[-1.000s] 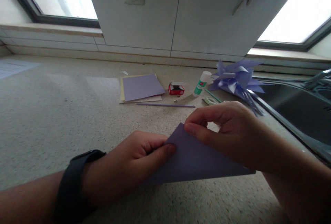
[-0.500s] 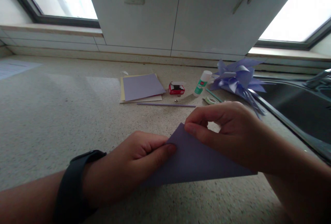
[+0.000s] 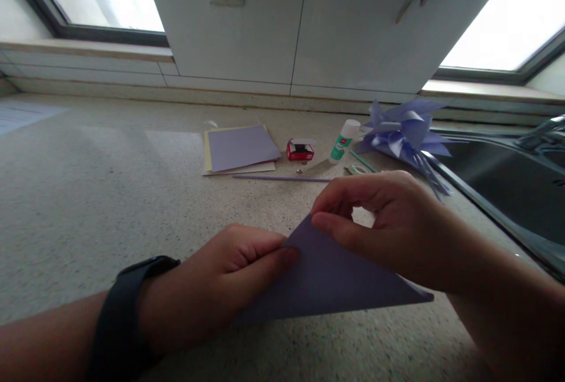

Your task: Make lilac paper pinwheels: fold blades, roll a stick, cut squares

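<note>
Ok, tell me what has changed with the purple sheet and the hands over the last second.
Little. The right hand drew the top corner of the purple paper slightly toward the left hand, and the sheet's right end narrowed to a sharper point. Both hands kept their pinch on the paper. The paper stack, red box, glue stick and purple paper flower stayed put.
</note>
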Demonstrator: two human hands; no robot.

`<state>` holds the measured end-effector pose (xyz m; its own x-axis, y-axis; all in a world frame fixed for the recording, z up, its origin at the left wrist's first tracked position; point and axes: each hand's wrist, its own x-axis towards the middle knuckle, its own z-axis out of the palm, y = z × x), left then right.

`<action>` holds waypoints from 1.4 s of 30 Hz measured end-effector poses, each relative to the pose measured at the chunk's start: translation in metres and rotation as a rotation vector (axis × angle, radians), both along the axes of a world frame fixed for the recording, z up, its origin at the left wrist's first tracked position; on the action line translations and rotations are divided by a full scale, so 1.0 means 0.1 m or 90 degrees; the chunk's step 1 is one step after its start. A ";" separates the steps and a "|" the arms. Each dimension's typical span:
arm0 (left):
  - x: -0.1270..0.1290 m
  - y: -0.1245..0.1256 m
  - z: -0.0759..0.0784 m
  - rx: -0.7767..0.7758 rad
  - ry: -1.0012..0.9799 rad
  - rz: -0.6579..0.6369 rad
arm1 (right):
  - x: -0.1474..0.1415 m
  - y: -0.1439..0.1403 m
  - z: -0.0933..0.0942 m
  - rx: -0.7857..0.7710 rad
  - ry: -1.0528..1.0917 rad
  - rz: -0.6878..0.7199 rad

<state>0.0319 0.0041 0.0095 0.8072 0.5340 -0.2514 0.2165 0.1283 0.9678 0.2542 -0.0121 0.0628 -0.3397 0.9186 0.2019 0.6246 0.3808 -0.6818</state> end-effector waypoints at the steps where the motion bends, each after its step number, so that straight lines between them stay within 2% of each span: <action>1: 0.00 0.00 0.00 0.007 0.005 -0.004 | 0.00 0.00 0.00 -0.005 0.008 0.002; 9: 0.00 0.01 0.00 0.070 0.029 -0.029 | -0.05 -0.01 0.01 -0.045 0.017 0.017; 15: 0.01 0.00 -0.04 0.025 -0.010 0.024 | -0.06 -0.01 -0.03 -0.061 -0.001 0.032; 23: 0.01 -0.02 -0.04 0.053 0.006 0.055 | -0.07 -0.02 -0.05 -0.060 -0.012 0.020; 26: 0.02 -0.03 -0.04 0.081 0.011 0.099 | -0.08 0.00 -0.05 -0.053 -0.002 0.005; 33: 0.05 -0.04 -0.03 0.138 -0.036 0.312 | -0.08 0.00 -0.06 -0.007 0.005 -0.038; 37: 0.06 -0.07 -0.02 0.146 -0.089 0.334 | -0.08 0.00 -0.08 0.011 0.012 -0.057; 42: 0.05 -0.09 -0.01 0.145 -0.097 0.340 | -0.08 0.02 -0.08 0.022 0.008 -0.066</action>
